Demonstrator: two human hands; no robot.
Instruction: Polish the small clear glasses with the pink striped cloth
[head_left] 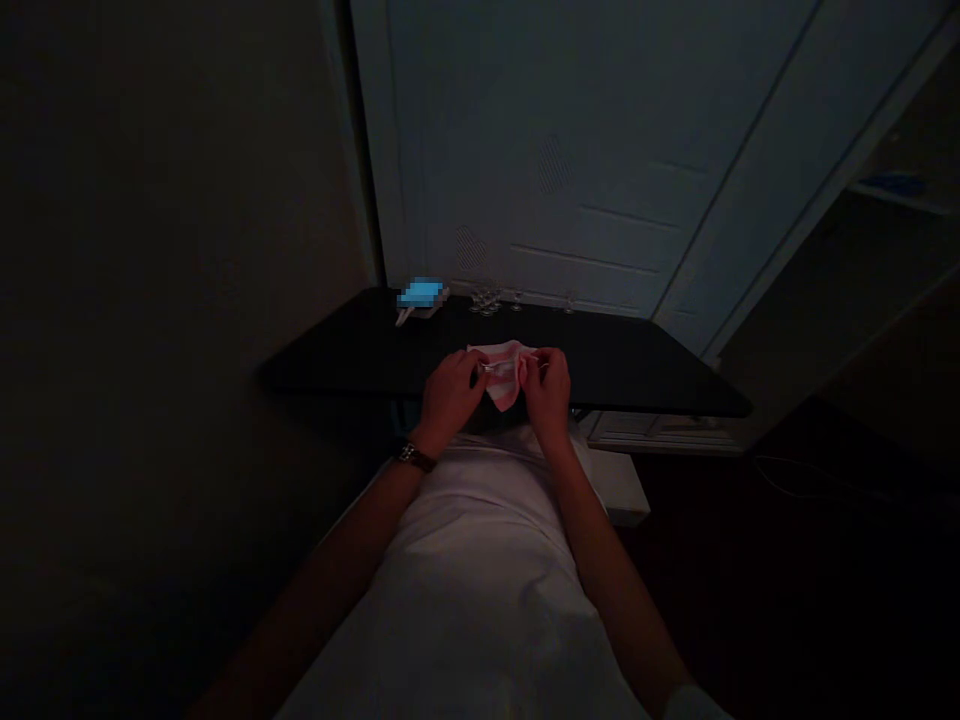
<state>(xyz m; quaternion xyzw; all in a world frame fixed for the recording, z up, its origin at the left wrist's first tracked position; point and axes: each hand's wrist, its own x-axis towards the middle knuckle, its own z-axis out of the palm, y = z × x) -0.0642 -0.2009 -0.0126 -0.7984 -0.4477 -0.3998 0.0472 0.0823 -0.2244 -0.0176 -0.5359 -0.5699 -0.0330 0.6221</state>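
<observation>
Over the near edge of the dark table (pixel 600 370), both my hands are closed around a pink-and-white striped cloth (pixel 504 392). Shiny clear bits show against the cloth at the fingertips of my left hand (pixel 452 392); they look like part of a small stemmed glass, mostly covered. My right hand (pixel 549 390) pinches the bunched right side of the cloth, and a thin clear edge glints by its fingers. Farther back, several small stemmed glasses (pixel 486 298) stand close together, with another glass (pixel 517 299) beside them and one glass (pixel 570 302) apart to the right.
A lit device with a blurred blue screen (pixel 421 293) rests on a pale stand at the table's back left. Behind the table rises a pale panelled door (pixel 600 150). A white box (pixel 621 485) sits below on the right. The room is very dim.
</observation>
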